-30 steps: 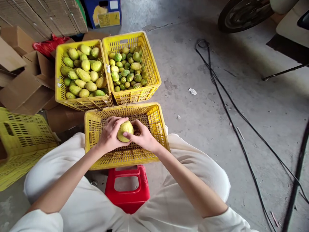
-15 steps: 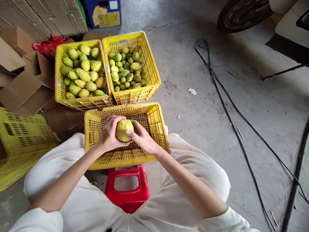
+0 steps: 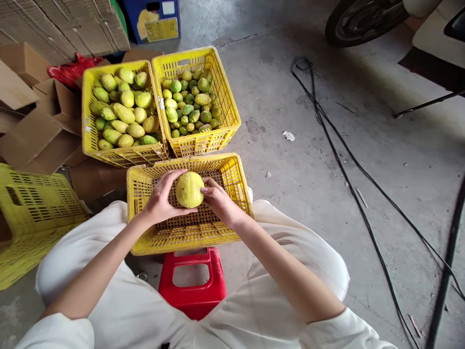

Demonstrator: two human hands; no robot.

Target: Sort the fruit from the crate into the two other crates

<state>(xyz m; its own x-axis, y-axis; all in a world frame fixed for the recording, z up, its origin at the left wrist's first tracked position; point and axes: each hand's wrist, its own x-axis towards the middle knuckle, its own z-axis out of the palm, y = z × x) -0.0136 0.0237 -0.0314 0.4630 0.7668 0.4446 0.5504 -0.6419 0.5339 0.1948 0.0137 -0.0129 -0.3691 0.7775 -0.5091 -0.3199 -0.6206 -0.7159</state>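
A yellow-green papaya [image 3: 189, 190], with faint ridges, is held between both hands above a yellow plastic crate [image 3: 152, 246]. My left hand [image 3: 163, 198] curves round its left side, fingers over the far edge and thumb along the near edge. On the right side, my right hand [image 3: 219, 199] grips it with thumb and bent fingers; part of those fingers is hidden. Inside that crate the perforated floor shows beneath the fruit. Beyond it stand a left crate [image 3: 86, 121] of larger yellow-green papayas [image 3: 124, 113] and a right crate [image 3: 228, 97] of smaller, greener ones [image 3: 189, 110].
A red plastic stool [image 3: 192, 295] stands between my knees. At left are another yellow crate [image 3: 43, 208] and open cardboard boxes [image 3: 39, 135]. A blue carton [image 3: 152, 22] stands behind. Black cables [image 3: 345, 177] cross the floor at right, near a vehicle wheel [image 3: 363, 24].
The papaya has been turned in my hands and shows a smoother, paler side. My right thumb has moved from its front to its right edge, and my left fingers have spread wider.
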